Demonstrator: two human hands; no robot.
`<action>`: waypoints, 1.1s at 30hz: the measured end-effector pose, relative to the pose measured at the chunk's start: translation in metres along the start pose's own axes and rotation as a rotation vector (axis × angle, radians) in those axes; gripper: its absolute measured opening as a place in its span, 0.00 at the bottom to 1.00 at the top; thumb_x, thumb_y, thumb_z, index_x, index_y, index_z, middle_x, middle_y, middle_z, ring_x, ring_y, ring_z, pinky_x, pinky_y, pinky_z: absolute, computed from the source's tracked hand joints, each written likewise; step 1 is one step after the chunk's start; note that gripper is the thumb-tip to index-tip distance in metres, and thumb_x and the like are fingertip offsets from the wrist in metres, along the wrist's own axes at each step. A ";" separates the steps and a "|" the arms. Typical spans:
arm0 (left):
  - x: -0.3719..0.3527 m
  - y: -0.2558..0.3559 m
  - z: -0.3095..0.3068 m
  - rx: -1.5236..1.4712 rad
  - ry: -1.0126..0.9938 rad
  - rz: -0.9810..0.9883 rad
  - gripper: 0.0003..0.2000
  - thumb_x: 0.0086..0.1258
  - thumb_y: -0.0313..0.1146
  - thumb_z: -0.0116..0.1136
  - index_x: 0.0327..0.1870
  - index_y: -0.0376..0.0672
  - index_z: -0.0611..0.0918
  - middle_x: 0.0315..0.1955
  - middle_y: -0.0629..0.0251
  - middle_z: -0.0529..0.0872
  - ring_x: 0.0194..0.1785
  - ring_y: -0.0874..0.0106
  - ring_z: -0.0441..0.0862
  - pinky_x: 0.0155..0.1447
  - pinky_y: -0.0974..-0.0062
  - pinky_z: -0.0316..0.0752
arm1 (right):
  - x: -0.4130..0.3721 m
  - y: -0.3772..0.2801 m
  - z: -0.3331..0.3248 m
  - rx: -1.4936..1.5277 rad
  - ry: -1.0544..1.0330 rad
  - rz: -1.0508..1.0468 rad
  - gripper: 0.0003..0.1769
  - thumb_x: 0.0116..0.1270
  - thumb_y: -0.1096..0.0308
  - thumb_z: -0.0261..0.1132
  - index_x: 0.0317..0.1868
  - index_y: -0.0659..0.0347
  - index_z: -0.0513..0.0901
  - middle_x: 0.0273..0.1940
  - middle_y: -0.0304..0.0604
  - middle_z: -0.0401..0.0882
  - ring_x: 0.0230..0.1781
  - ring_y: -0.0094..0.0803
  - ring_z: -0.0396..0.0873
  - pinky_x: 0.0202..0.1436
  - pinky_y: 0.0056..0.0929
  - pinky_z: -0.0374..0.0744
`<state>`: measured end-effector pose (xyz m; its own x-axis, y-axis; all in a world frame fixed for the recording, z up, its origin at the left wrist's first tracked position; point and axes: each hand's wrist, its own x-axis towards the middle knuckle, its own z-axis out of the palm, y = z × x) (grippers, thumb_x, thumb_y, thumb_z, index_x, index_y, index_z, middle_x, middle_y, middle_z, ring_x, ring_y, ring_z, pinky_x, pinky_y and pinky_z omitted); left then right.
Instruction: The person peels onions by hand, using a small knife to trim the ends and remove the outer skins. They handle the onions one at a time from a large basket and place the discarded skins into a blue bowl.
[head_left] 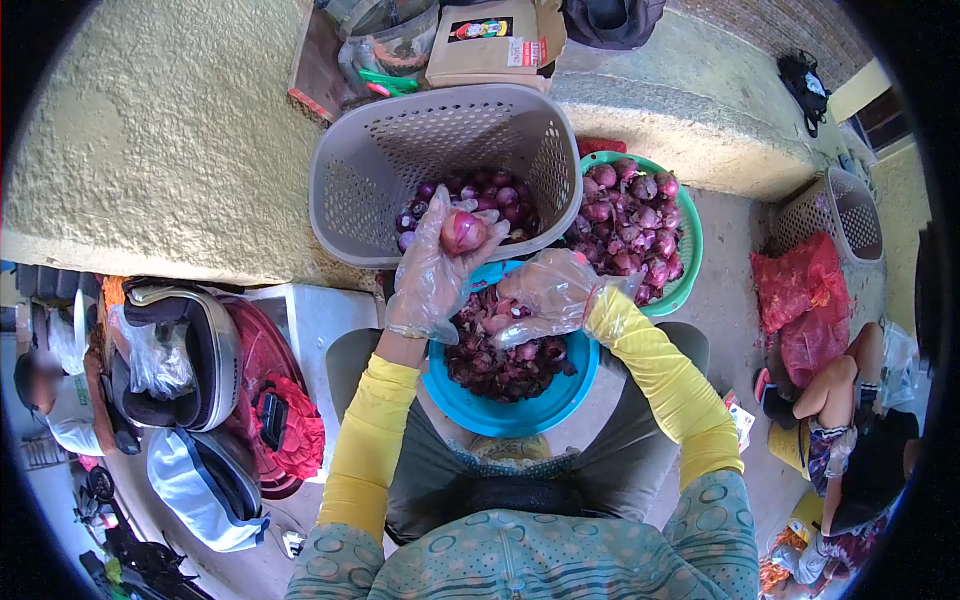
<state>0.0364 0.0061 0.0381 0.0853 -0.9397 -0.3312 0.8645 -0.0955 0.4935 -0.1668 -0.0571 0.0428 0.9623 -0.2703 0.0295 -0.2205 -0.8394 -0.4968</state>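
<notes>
At the near rim of the grey basket (345, 180), in the head view, the left hand (436, 270) wears a clear plastic glove and holds a red onion (464, 232), its fingers and palm cupped around it. Below, inside the basket, lie glossy purple onions (505, 198).

Just beside it, the right hand (558, 292), also gloved, is over the blue basin (585, 372), palm down with its fingers bent toward the left hand; whether it grips anything I cannot tell. Dark, papery onion skins (510, 375) fill much of the basin, which sits between the wearer's knees. To the right of the grey basket, a green basket (692, 240) is heaped with duller, skin-covered onions (640, 212).

Beyond the grey basket a cardboard box (485, 60) rests on a ledge (670, 100). Red mesh sacks (812, 345) lie on the floor at the right, near a seated person (835, 395). Off to the left, an upturned helmet (205, 365) holds clear plastic (158, 355).
</notes>
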 end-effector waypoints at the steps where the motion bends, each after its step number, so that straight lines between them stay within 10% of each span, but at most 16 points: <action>1: 0.001 -0.001 -0.001 -0.001 0.000 -0.001 0.20 0.81 0.42 0.63 0.66 0.44 0.74 0.55 0.57 0.80 0.62 0.55 0.82 0.71 0.48 0.81 | -0.001 -0.001 -0.002 0.000 -0.001 0.001 0.34 0.64 0.27 0.66 0.37 0.53 0.89 0.27 0.49 0.85 0.30 0.56 0.86 0.33 0.53 0.82; 7: 0.005 -0.003 -0.009 0.038 0.045 0.013 0.21 0.82 0.46 0.60 0.61 0.36 0.73 0.56 0.50 0.81 0.63 0.45 0.81 0.69 0.48 0.84 | 0.001 0.000 0.002 0.027 -0.026 0.049 0.29 0.73 0.36 0.62 0.38 0.54 0.90 0.29 0.53 0.86 0.31 0.57 0.85 0.37 0.54 0.81; 10: 0.002 -0.001 -0.006 0.030 0.081 -0.029 0.20 0.81 0.45 0.62 0.64 0.46 0.74 0.55 0.55 0.79 0.60 0.59 0.80 0.67 0.51 0.85 | 0.003 0.000 0.002 0.002 -0.036 0.088 0.27 0.77 0.41 0.58 0.35 0.55 0.89 0.29 0.53 0.86 0.31 0.57 0.85 0.38 0.54 0.81; 12: 0.003 -0.003 -0.003 0.022 0.108 0.022 0.24 0.83 0.47 0.59 0.64 0.35 0.71 0.60 0.49 0.78 0.64 0.42 0.80 0.67 0.49 0.85 | 0.003 -0.002 -0.003 -0.011 -0.103 0.101 0.25 0.77 0.43 0.58 0.36 0.55 0.88 0.28 0.53 0.85 0.31 0.58 0.85 0.37 0.54 0.81; 19: 0.002 0.001 -0.005 -0.032 0.073 -0.034 0.29 0.84 0.50 0.55 0.69 0.32 0.68 0.60 0.44 0.78 0.67 0.39 0.79 0.68 0.52 0.85 | 0.002 -0.002 -0.002 -0.041 0.035 0.042 0.23 0.74 0.43 0.63 0.41 0.54 0.89 0.29 0.54 0.85 0.31 0.57 0.86 0.36 0.53 0.82; 33: 0.002 0.001 -0.007 -0.001 0.040 -0.057 0.27 0.83 0.51 0.57 0.58 0.28 0.76 0.54 0.42 0.82 0.66 0.42 0.79 0.71 0.52 0.81 | -0.001 -0.006 -0.012 -0.131 -0.053 0.119 0.40 0.51 0.20 0.70 0.32 0.53 0.92 0.24 0.47 0.85 0.27 0.51 0.87 0.33 0.49 0.83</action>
<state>0.0408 0.0065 0.0319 0.0559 -0.9189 -0.3905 0.8692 -0.1477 0.4720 -0.1682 -0.0575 0.0560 0.9347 -0.3485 -0.0701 -0.3483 -0.8583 -0.3769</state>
